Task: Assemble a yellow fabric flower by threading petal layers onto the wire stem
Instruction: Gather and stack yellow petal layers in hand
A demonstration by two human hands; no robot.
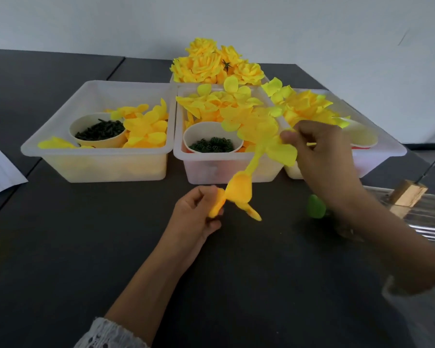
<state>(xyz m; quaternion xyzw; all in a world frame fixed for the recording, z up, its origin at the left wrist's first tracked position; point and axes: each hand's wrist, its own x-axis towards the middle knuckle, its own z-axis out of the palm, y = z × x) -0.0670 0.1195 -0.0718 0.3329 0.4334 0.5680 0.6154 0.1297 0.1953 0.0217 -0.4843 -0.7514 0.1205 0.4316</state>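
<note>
My left hand grips the yellow flower bud low over the dark table, with the yellow stem slanting up and to the right. My right hand pinches a yellow petal layer at the stem's upper end, in front of the middle bin. More loose petal layers fill the middle bin behind it.
The left bin holds petals and a cup of dark green pieces. A second cup sits in the middle bin. Finished yellow flowers stand at the back. A right bin, green leaf, clear tray and paper surround the work area.
</note>
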